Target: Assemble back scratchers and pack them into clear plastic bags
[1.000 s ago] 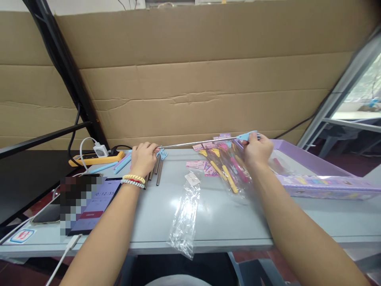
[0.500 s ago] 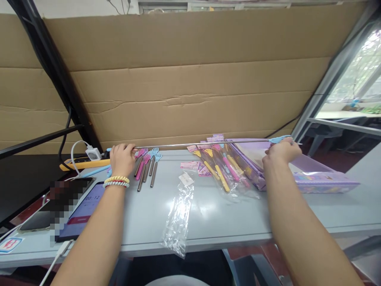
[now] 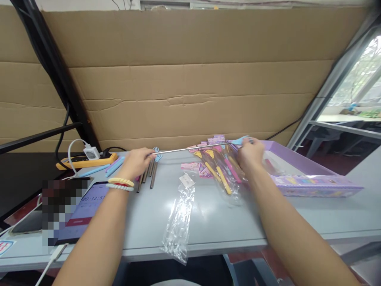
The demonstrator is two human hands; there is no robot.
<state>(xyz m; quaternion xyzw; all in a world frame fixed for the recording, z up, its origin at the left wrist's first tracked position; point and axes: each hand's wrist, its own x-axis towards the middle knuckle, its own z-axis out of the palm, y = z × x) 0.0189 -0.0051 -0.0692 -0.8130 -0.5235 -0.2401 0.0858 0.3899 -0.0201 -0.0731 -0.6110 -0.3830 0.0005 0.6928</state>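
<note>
Both my hands hold one telescopic back scratcher (image 3: pixel 193 148), a thin steel rod with a light blue end, level above the grey table (image 3: pixel 214 222). My left hand (image 3: pixel 135 163), with bead bracelets at the wrist, is closed on the rod's left end. My right hand (image 3: pixel 250 154) is closed on the blue end at the right and is blurred. Below the left hand lie several collapsed scratchers (image 3: pixel 150 172) with blue and pink claws. Under the right hand lies a plastic pack of yellow and pink scratchers (image 3: pixel 222 172).
An empty clear plastic sleeve (image 3: pixel 178 220) hangs over the table's front edge. A lilac box (image 3: pixel 303 174) stands at the right. A phone (image 3: pixel 85 206), a yellow power strip (image 3: pixel 87 160) and cables lie at the left. A cardboard wall stands behind the table.
My hands have come closer together and the rod between them is shorter than half a second ago. Before that it had been pulled out longer.
</note>
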